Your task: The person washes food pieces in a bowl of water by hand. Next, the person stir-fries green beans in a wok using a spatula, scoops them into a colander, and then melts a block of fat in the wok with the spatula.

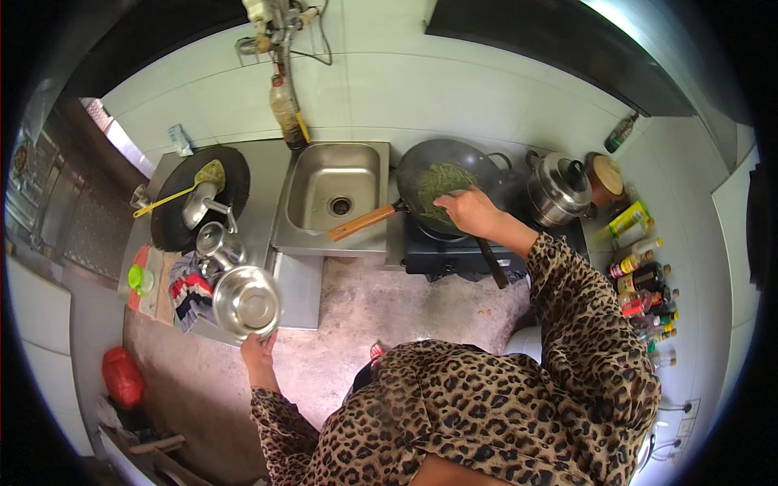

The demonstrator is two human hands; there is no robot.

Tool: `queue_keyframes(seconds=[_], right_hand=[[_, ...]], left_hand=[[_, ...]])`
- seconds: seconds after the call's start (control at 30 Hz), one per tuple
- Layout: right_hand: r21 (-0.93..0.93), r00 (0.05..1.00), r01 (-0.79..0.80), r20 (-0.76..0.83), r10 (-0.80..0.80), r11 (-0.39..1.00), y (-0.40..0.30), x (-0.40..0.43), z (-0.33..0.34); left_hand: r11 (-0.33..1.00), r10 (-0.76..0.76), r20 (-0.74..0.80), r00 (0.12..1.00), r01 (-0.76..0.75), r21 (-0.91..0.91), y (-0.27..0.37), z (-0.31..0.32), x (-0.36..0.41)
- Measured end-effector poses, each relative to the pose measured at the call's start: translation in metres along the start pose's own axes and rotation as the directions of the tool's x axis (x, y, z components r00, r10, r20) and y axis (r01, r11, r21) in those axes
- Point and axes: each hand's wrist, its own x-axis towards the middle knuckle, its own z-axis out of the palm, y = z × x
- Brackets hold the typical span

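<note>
My left hand (259,353) grips the rim of a stainless steel bowl (248,302), tilted towards the camera and with nothing visible in it. My right hand (469,211) is over a dark wok (444,152) on the stove, its fingers bent down close to chopped green vegetables (447,182). Whether those fingers hold anything cannot be told. The wok's wooden handle (363,222) points left towards the sink. A dark-handled utensil (492,262) sticks out past the stove's front edge beneath my right forearm.
A steel sink (340,176) lies left of the stove. A lidded steel pot (559,188) stands right of the wok, near several bottles (647,276). At left are a round black board or pan (234,167), a yellow slotted spatula (209,173), a steel pitcher (220,243) and cloths (159,282).
</note>
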Motion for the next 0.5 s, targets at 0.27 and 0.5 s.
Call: queue_keyframes(seconds=[0.27,0.5], right_hand=[[0.436,0.892,0.087,-0.435,0.125,0.896,-0.028,0.168,-0.086],[0.202,0.682,0.188,-0.731,0.02,0.961,-0.053,0.3,-0.151]], left_hand=[[0.884,0.271,0.348,0.897,-0.375,0.279,0.04,0.139,0.019],[0.157,0.489,0.338,0.804,-0.462,0.873,0.04,0.255,0.047]])
